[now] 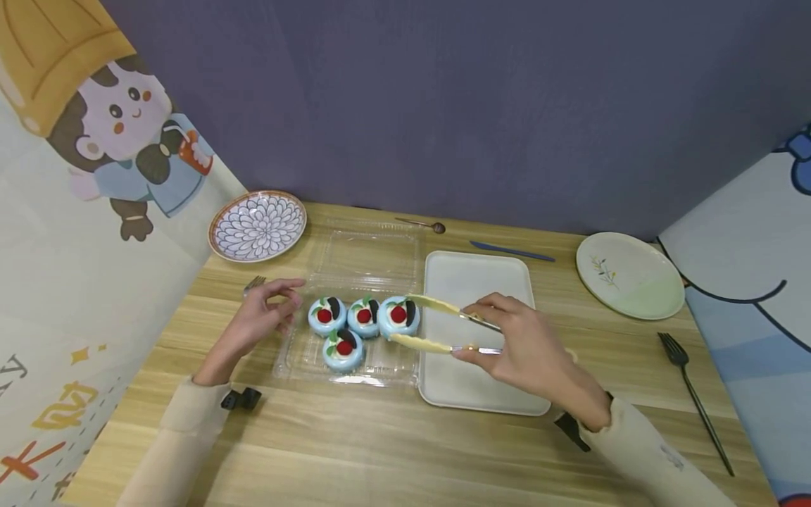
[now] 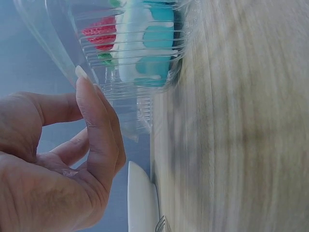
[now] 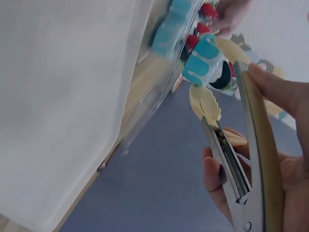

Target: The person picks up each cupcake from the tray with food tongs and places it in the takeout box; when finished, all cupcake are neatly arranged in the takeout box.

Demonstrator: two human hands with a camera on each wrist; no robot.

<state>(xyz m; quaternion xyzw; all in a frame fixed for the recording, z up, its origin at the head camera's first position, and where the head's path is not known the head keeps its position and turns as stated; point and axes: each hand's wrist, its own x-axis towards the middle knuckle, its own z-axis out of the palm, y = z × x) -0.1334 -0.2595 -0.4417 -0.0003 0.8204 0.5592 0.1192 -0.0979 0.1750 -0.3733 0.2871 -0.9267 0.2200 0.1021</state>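
My right hand [image 1: 529,345] grips a pair of tongs [image 3: 260,159] with cream scalloped tips and metal arms. The tips stand on either side of a blue cupcake [image 1: 398,318] topped with a red berry and a dark cookie. In the right wrist view that cupcake appears raised above the others. Three similar cupcakes [image 1: 343,351] sit in a clear plastic box [image 1: 386,377] with its lid folded back. My left hand [image 1: 262,313] is at the box's left edge, fingers loosely bent and holding nothing; in the left wrist view a fingertip [image 2: 82,75] is close to the box wall, contact unclear.
A white rectangular tray [image 1: 481,387] lies right of the box, under the tongs and right hand. A patterned plate [image 1: 256,227] is at back left, a pale plate [image 1: 633,274] at back right. Around are a dark fork [image 1: 697,401], blue knife [image 1: 512,251] and small spoon [image 1: 437,227].
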